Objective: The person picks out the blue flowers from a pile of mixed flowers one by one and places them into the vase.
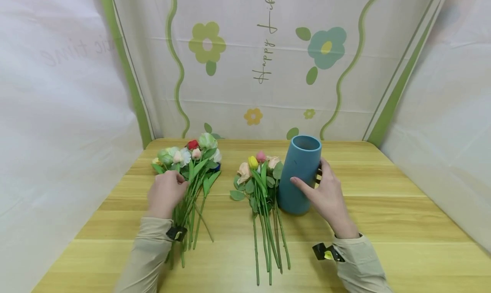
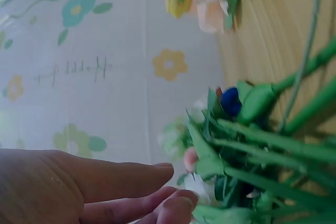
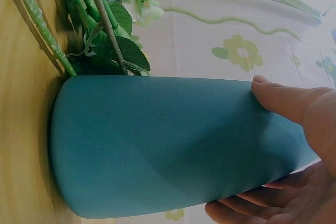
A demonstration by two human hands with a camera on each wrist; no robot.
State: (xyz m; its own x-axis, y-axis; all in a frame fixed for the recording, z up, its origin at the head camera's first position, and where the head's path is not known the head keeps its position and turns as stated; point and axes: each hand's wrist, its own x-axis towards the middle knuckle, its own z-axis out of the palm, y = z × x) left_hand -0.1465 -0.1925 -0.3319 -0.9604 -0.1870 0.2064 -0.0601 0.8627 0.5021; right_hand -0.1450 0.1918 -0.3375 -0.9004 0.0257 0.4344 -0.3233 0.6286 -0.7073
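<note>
A tall blue vase (image 1: 300, 173) stands upright on the table, its mouth facing up. My right hand (image 1: 330, 195) holds it from the right, thumb on the near face and fingers around the far side. In the right wrist view, the thumb and fingers straddle the vase (image 3: 157, 145). My left hand (image 1: 167, 192) hovers at the left bunch of artificial flowers (image 1: 197, 169), over its stems. Seen from the left wrist, the thumb and relaxed fingers of the left hand (image 2: 121, 187) come close together beside the green leaves, with nothing visible between them.
Between the hands lies a second bunch of artificial flowers (image 1: 264, 178), with yellow, pink and peach heads, right beside the vase. Stems of both bunches point toward the near edge of the wooden table (image 1: 383, 216). A printed curtain (image 1: 238, 62) hangs behind the table.
</note>
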